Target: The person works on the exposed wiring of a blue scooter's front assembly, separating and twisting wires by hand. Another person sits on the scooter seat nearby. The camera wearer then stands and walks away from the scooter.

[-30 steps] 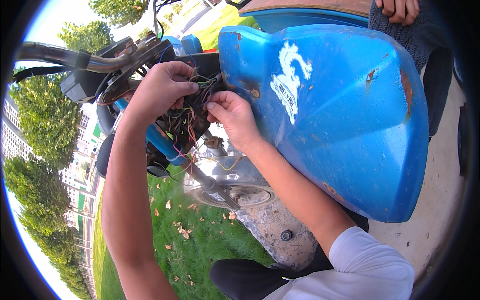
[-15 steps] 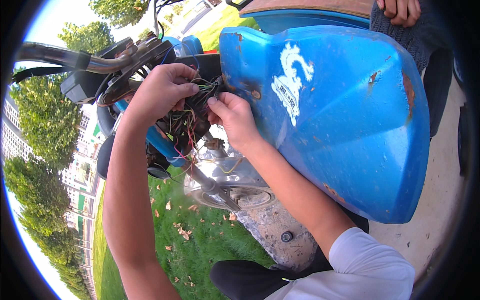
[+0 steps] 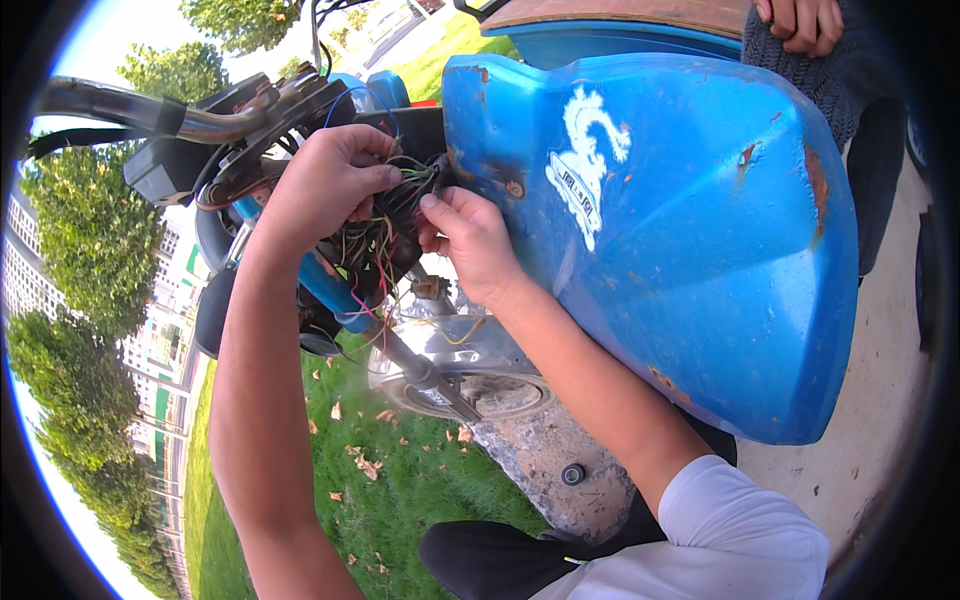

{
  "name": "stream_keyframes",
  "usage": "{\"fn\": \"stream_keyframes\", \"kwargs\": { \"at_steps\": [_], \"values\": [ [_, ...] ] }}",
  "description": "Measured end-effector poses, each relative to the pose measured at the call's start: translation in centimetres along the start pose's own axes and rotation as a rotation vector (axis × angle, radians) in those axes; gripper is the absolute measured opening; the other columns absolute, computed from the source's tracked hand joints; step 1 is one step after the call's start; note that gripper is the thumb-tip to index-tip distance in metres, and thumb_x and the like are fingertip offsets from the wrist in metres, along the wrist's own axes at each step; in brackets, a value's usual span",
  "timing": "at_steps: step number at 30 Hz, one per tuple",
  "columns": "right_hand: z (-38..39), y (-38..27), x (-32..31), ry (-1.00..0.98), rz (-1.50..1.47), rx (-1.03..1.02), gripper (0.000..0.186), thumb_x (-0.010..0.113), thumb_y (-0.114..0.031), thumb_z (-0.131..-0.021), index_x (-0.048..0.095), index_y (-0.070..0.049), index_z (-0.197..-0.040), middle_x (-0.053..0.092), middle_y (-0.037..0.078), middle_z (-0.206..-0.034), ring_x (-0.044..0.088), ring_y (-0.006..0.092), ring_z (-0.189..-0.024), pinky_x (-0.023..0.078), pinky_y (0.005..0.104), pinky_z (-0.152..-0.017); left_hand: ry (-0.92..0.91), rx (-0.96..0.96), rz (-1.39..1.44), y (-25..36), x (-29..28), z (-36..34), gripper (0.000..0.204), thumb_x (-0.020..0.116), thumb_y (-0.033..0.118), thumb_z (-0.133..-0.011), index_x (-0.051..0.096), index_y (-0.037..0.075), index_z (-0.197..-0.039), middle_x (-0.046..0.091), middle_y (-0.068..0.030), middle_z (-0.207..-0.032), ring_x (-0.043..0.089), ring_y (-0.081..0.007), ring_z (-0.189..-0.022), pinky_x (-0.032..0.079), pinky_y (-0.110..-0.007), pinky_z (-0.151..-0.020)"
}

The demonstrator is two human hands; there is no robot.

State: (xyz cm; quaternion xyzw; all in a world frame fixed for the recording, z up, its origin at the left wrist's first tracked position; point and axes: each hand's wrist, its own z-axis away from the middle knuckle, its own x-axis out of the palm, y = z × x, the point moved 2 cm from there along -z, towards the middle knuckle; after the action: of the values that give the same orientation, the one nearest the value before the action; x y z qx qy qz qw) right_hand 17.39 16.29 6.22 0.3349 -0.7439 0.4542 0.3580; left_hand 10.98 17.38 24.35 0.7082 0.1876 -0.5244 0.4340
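Observation:
A tangled bundle of thin coloured wires (image 3: 375, 240) spills out at the front of a blue vehicle, between its handlebar (image 3: 205, 122) and a blue body panel (image 3: 690, 230). My left hand (image 3: 335, 180) comes to the bundle from the left, thumb and fingers pinched on wires at its upper part. Right beside it, my right hand (image 3: 468, 240) pinches wires at the bundle's right edge, close to the panel. The fingertips of both hands are partly hidden, so which single wires they hold cannot be made out. Loose pink and yellow wire ends hang below.
Below the wires are a blue fork tube (image 3: 335, 295) and a front wheel (image 3: 500, 395) with a metal mudguard. The panel is rusty in places and bears a white sticker (image 3: 580, 170). Another person's hand (image 3: 800, 22) shows at upper right. Grass (image 3: 420, 510) with dry leaves lies underneath.
Hardly anything differs. Both hands stay pinched at the wire bundle, with only a very slight shift of the view and the hands.

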Motion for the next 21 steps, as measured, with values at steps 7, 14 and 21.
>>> {"fn": "stream_keyframes", "kwargs": {
  "at_steps": [7,14,21],
  "values": [
    [-0.08,-0.08,-0.34,-0.015,0.079,-0.069,0.014,0.066,-0.018,-0.096,0.062,-0.004,-0.095,0.062,-0.001,-0.079,0.054,0.0068,-0.068,0.044,0.0227,-0.062,-0.001,-0.019,-0.005,0.21,-0.04,0.03,0.028,0.071,0.004,-0.087,0.064,-0.004,-0.112,0.06,0.0013,-0.073,0.052,-0.0042,-0.053,0.04,-0.021,-0.047],
    [-0.08,0.05,-0.74,0.006,0.097,-0.096,0.011,0.068,-0.009,-0.093,0.06,-0.001,-0.096,0.061,-0.001,-0.08,0.054,0.006,-0.069,0.044,0.022,-0.061,-0.001,-0.008,-0.018,0.1,0.03,-0.01,0.027,0.071,0.004,-0.087,0.063,-0.005,-0.11,0.06,0.0005,-0.074,0.052,-0.0044,-0.053,0.041,-0.021,-0.047],
    [0.58,-0.47,-0.61,0.015,0.217,-0.286,0.009,0.067,-0.003,-0.09,0.063,-0.001,-0.098,0.062,-0.001,-0.081,0.054,0.0038,-0.067,0.043,0.0201,-0.059,-0.004,-0.009,-0.009,0.07,0.02,-0.03,0.028,0.071,0.004,-0.087,0.063,-0.006,-0.111,0.061,0.0002,-0.075,0.051,-0.0044,-0.053,0.041,-0.022,-0.047]
  ]
}}
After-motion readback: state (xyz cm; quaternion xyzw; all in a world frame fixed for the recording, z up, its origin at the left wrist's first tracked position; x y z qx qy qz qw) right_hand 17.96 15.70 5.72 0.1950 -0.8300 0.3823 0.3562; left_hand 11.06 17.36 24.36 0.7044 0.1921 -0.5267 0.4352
